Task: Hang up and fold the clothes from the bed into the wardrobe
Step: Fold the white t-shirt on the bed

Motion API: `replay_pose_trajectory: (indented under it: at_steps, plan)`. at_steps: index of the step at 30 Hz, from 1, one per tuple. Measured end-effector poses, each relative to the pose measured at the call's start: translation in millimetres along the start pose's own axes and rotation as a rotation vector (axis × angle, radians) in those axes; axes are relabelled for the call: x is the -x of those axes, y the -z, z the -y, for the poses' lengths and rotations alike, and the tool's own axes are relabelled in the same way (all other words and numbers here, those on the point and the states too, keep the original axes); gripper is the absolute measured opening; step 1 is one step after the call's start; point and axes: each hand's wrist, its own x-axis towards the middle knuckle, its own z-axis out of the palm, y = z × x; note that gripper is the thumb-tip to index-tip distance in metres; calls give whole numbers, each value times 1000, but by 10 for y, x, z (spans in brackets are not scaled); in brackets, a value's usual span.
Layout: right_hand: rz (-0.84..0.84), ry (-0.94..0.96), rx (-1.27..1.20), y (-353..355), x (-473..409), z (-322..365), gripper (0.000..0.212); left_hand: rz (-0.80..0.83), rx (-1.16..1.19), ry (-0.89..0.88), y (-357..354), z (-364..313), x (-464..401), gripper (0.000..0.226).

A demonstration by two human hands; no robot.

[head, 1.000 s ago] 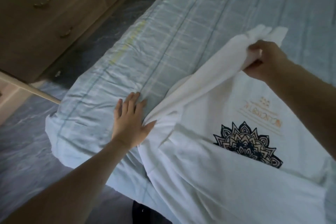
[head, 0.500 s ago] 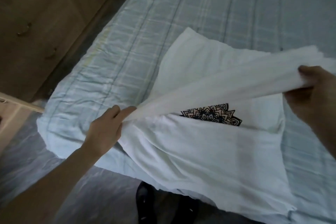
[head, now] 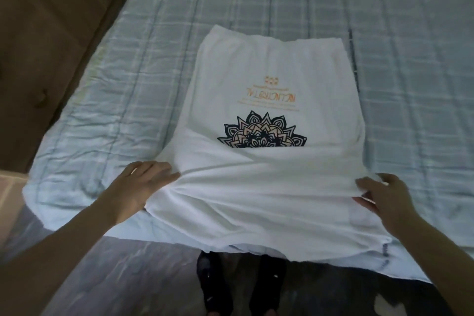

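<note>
Gripping white T-shirt point(head: 269, 187) sides, left hand point(head: 139, 187), right hand point(head: 384, 200), bed point(head: 115, 100)

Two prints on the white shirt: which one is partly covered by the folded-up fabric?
The dark mandala print. The fold of the white shirt hides its lower half, so only a half-circle shows. The orange lettering beyond it lies fully uncovered.

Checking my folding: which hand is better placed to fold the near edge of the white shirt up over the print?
Neither alone: the left hand and right hand grip opposite near corners of the white shirt, evenly placed. Probably use both together.
</note>
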Motion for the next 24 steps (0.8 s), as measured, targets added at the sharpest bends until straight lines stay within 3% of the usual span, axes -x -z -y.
replay_pose_trajectory:
  at_steps: [4, 7, 10, 13, 15, 17, 19, 21, 22, 24]
  plan:
    - [-171, 256, 432, -22, -18, -138, 44, -19, 82, -78, 16, -39, -7, 101]
    - [-80, 360, 587, -66, -42, -171, 57, -71, 95, -180, 48, -140, 0, 60]
    - [22, 404, 693, -96, -125, -110, 33, -117, 103, -238, 27, -185, -6, 20]
    - [20, 500, 612, -51, -203, 57, 44, -87, 145, -165, -13, -212, -122, 31]
    - [-15, 617, 520, 3, -234, 222, 61, -47, 247, -24, -2, -277, -252, 46]
    - [-47, 771, 525, 97, -252, 378, 60, -46, 329, 115, 5, -353, -365, 52]
    - [-88, 938, 654, 209, -207, 472, 49, -61, 373, 200, -9, -402, -426, 46]
    - [-49, 1106, 940, 344, -259, 443, 37, -54, 390, 208, -14, -419, -424, 25]
    - [19, 1128, 1106, 425, -338, 364, 47, -26, 390, 173, -7, -405, -407, 25]
    - [248, 989, 1359, 531, -464, 182, 58, 35, 462, 93, 54, -366, -366, 39]
